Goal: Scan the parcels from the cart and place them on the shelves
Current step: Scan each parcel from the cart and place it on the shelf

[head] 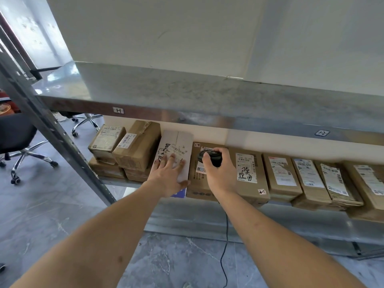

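Note:
A pale grey parcel (178, 142) with black handwriting and a barcode label lies on the lower shelf (116, 181) between brown boxes. My left hand (168, 175) rests flat on its near end, fingers straight and spread over the label. My right hand (220, 171) grips a black corded scanner (208, 155), held over a brown box (199, 183) just right of the grey parcel. The scanner's cable (225, 246) hangs down toward the floor.
Several brown labelled boxes (282, 175) line the lower shelf to the right, and stacked boxes (133, 148) fill its left end. The bare upper shelf (207, 96) juts out above. A slanted metal upright (52, 129) stands at left, with office chairs (18, 140) behind it.

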A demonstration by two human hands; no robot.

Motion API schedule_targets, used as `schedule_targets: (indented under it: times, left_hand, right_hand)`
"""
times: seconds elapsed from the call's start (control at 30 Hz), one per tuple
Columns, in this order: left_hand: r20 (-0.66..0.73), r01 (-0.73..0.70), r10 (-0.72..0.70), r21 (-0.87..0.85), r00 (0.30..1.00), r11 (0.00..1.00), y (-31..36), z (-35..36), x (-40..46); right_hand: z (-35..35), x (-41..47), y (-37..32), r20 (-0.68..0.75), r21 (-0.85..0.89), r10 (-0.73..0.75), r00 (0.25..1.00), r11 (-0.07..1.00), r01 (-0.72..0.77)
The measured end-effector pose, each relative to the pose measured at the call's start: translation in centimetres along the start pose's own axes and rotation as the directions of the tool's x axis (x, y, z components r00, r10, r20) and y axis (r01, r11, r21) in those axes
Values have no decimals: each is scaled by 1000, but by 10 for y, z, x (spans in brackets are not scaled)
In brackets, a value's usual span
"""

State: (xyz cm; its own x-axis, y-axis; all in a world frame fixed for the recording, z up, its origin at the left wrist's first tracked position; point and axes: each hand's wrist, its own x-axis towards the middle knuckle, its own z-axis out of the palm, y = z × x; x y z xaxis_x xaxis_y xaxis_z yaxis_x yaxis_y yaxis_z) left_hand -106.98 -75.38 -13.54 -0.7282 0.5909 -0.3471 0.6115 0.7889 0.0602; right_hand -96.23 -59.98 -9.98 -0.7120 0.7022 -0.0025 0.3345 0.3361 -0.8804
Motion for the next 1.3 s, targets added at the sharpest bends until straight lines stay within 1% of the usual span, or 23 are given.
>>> schedule_targets:
  times: [0.1, 0.27, 0.33, 0.47, 0.53, 0.63, 0.7, 0.8, 0.93, 1.03, 1.13, 1.3]
  left_hand:
    - [-9, 4, -4, 10, 1000, 1000, 4, -6, 4]
    - [-84, 6, -6, -5, 996, 1000, 8, -18, 8]
    - [-104, -16, 15, -6, 994, 1000, 10, -24, 6]
    - [-161, -80, 80, 2, 984, 997, 15, -43, -4]
    - [-172, -117, 121, 30, 978, 993, 15, -50, -12]
    - [-177, -184, 195, 76, 965, 980, 15, -58, -29]
    - [-191, -236, 252, 104, 949, 966, 17, -67, -44]
    - [-224, -307, 325, 113, 919, 945, 27, -79, -69]
    - [-227, -421, 445, 149, 866, 895, 50, -92, -97]
    - [-239, -489, 520, 177, 820, 854, 79, -102, -115]
    - [-242, -560, 599, 216, 763, 800, 116, -110, -133]
    - [-234, -654, 707, 270, 667, 706, 193, -120, -167]
  right_hand:
    - [0, 5, 2, -1, -1, -7, 1000, 1000, 7]
    - [-2, 9, 0, -18, -3, -2, 1000, 1000, 2]
    - [-4, 5, -1, -30, -7, 3, 1000, 1000, -3]
    - [-10, -10, -11, -80, 24, 16, 997, 1000, -14]
    - [-12, -23, -19, -128, 58, 33, 991, 998, -25]
    - [-15, -52, -27, -202, 56, 52, 978, 998, -42]
    - [-19, -74, -34, -255, 34, 50, 966, 998, -43]
    - [-32, -105, -42, -327, 55, 65, 943, 997, -50]
    - [-61, -146, -47, -440, 51, 81, 895, 997, -65]
    - [-91, -173, -49, -533, 37, 76, 843, 997, -66]
    - [-127, -198, -47, -623, 38, 77, 779, 997, -68]
    - [-192, -235, -38, -727, 44, 93, 681, 995, -88]
